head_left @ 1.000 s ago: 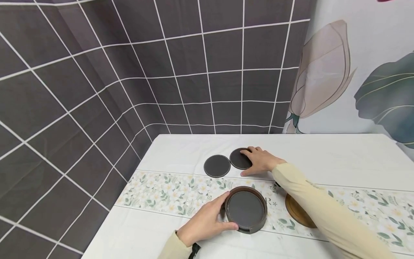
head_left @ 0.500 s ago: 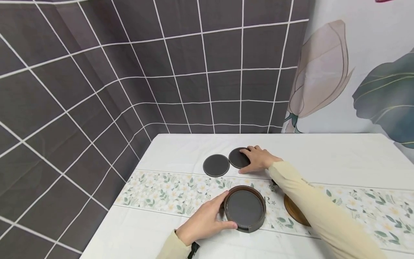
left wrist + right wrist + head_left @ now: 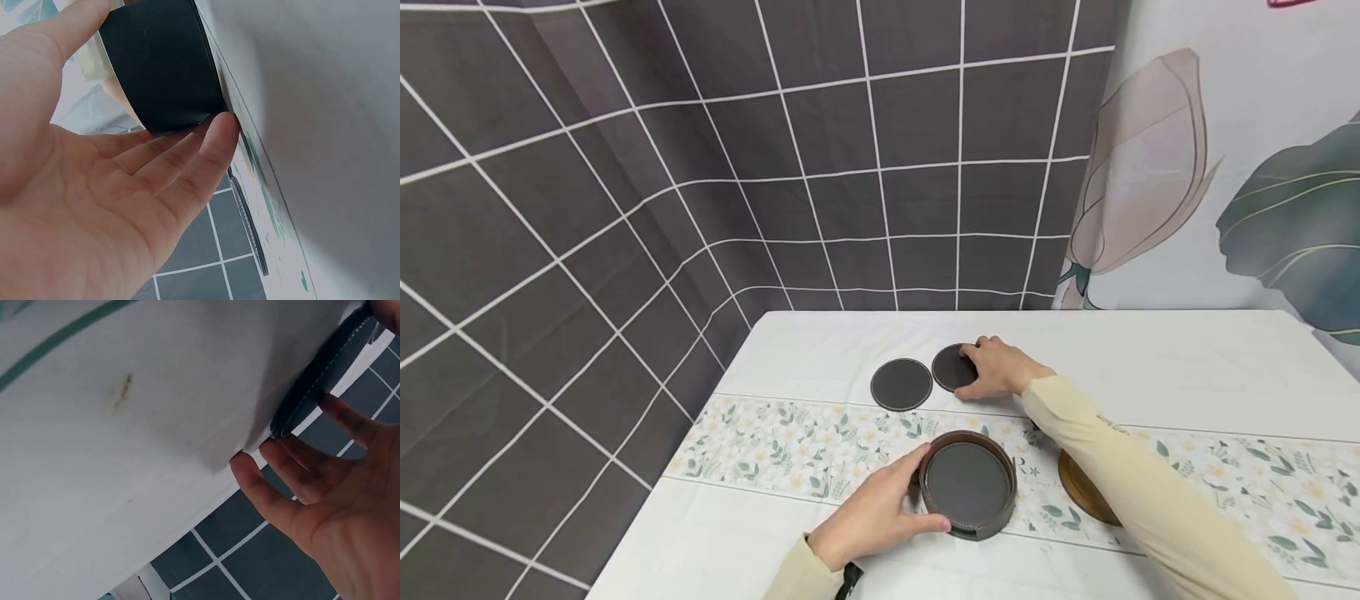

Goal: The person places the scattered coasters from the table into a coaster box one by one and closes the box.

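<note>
A round dark leather coaster holder [image 3: 995, 525] stands on the table, its side wall facing the left wrist camera. My left hand [image 3: 880, 512] grips its left side, thumb at the front and fingers behind. Inside lies a black stitched coaster [image 3: 967, 483]. Farther back, my right hand [image 3: 998, 367] holds another black coaster [image 3: 951, 369] by its right part. In the right wrist view, the fingers meet the edge and face of that coaster [image 3: 322, 375], with the thumb at its other end. A third coaster [image 3: 901, 385] lies flat just left of it.
A round brown wooden piece [image 3: 1084, 493] lies partly under the right sleeve [image 3: 1120, 467]. White cloth with a floral band [image 3: 790, 442] covers the table [image 3: 1187, 358]. A dark curtain with white grid lines [image 3: 917, 192] hangs behind and at the left.
The right hand's fingers have drawn in slightly on the back coaster. The left hand and the holder have stayed in place.
</note>
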Demonstrator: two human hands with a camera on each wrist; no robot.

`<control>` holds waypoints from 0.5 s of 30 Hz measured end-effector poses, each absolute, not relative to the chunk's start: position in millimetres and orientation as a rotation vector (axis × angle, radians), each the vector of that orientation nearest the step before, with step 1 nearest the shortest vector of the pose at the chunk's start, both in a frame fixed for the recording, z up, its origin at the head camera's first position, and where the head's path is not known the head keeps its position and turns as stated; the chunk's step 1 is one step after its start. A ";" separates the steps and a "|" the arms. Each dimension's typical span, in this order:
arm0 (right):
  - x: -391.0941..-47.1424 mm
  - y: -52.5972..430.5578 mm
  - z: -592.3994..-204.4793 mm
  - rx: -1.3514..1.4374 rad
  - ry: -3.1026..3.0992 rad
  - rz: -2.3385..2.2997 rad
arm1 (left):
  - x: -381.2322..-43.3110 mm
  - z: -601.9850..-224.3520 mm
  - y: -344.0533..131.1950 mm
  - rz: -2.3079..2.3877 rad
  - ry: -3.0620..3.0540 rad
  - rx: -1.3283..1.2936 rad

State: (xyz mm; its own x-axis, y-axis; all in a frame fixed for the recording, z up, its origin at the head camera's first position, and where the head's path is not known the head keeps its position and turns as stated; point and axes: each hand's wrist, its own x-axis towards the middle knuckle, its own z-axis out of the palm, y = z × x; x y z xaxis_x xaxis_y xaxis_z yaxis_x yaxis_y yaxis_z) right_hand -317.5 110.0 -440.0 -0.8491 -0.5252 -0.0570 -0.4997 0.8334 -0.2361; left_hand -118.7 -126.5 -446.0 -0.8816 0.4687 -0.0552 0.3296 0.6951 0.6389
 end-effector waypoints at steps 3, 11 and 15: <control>-317.1 112.0 -440.3 -0.828 2.911 -0.336 | -118.8 -446.1 -126.3 0.952 2.687 0.637; -314.0 122.0 -440.7 -0.793 2.977 -0.386 | -119.4 -445.5 -126.8 0.925 2.695 0.633; -309.8 127.7 -440.0 -0.807 3.007 -0.386 | -119.1 -445.4 -126.8 0.928 2.692 0.628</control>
State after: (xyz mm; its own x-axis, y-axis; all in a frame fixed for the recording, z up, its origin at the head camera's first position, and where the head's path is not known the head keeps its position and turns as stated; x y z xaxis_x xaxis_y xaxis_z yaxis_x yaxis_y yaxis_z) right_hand -309.8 127.7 -440.0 -0.8677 -0.4935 0.0596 -0.4925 0.8374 -0.2369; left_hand -119.1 -126.8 -445.4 -0.8831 0.4637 -0.0715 0.3211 0.7085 0.6285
